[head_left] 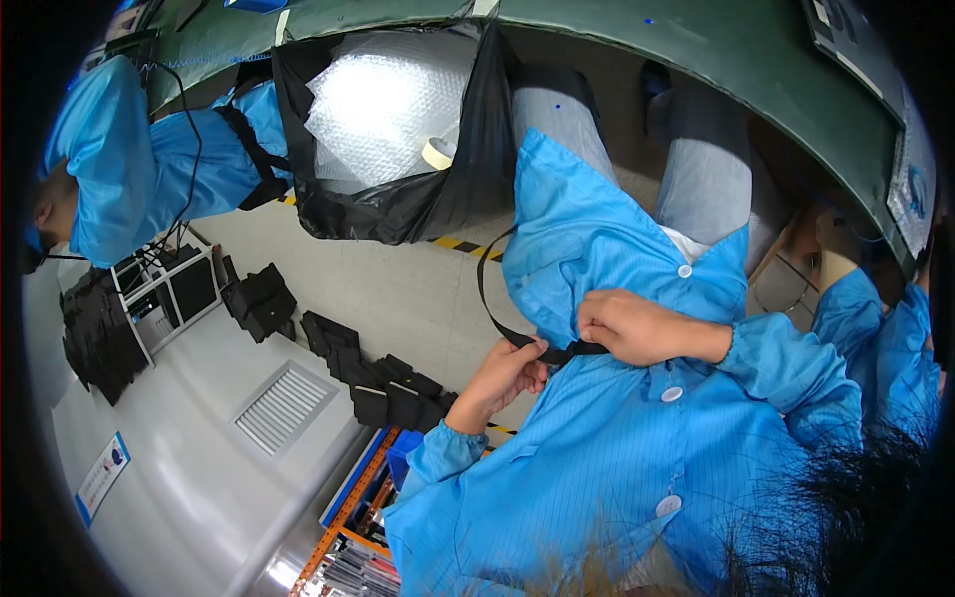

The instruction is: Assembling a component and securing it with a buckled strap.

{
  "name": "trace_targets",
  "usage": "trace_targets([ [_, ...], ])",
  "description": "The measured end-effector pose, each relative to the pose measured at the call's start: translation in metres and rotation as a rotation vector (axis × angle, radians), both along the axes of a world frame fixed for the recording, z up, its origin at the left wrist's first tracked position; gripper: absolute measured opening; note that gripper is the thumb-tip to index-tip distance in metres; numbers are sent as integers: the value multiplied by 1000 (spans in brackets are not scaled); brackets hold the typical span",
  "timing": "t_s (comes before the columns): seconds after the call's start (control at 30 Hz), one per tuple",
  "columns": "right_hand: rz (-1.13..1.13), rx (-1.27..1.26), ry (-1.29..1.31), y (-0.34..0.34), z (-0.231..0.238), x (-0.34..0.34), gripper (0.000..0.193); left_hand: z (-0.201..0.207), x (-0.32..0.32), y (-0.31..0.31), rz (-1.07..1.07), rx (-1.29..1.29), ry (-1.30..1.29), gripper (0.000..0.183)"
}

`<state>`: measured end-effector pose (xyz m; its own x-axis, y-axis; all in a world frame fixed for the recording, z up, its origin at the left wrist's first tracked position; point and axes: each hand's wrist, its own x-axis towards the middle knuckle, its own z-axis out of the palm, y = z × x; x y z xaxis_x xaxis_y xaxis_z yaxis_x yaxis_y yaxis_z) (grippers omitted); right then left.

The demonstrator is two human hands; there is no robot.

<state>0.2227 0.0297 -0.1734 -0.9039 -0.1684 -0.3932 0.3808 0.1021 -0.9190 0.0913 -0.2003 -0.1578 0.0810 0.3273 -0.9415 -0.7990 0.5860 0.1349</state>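
Note:
A black strap [494, 310] runs across the waist of my blue smock [597, 428], and a loop of it hangs out to the left. My left hand [507, 376] pinches the strap between thumb and fingers at the left side of the waist. Close beside it, my right hand [627, 326] is closed over the strap's front part, with the fingers curled under and partly hidden. White buttons [672, 394] run down the smock. Below the hem, grey-blue trousers [704, 179] cover my seated legs.
A black-bag-lined bin [398, 214] holds bubble wrap [383, 99] and a tape roll [438, 152]. A green table [696, 45] curves across the top. A person in blue [169, 169] sits at left; other blue sleeves [856, 328] show at right. Black pouches [373, 378] lie behind me.

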Motion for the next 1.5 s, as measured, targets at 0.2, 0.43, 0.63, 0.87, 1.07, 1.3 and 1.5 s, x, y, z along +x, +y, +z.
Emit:
trace_targets([
  [0.2, 498, 240, 53, 4, 13, -17, 28, 4, 11, 7, 281, 32, 37, 18],
  [0.43, 241, -50, 27, -1, -15, 1, 36, -4, 12, -6, 150, 128, 15, 20],
  [0.63, 12, -214, -52, -2, -21, 6, 35, -6, 15, -6, -18, 62, -7, 19],
  [0.87, -233, -361, -58, -7, -24, 12, 39, -1, 23, 2, 156, -5, -68, 15],
  [1.07, -382, -580, -278, 0, -25, 15, 39, 0, 25, 10, 83, -1, -12, 19],
  [1.3, 23, 25, 211, 24, 5, 7, 34, -7, 9, 6, 67, -16, -7, 23],
  [1.5, 76, 11, 97, 40, 8, 7, 37, -9, -35, 14, -408, 91, 113, 42],
])
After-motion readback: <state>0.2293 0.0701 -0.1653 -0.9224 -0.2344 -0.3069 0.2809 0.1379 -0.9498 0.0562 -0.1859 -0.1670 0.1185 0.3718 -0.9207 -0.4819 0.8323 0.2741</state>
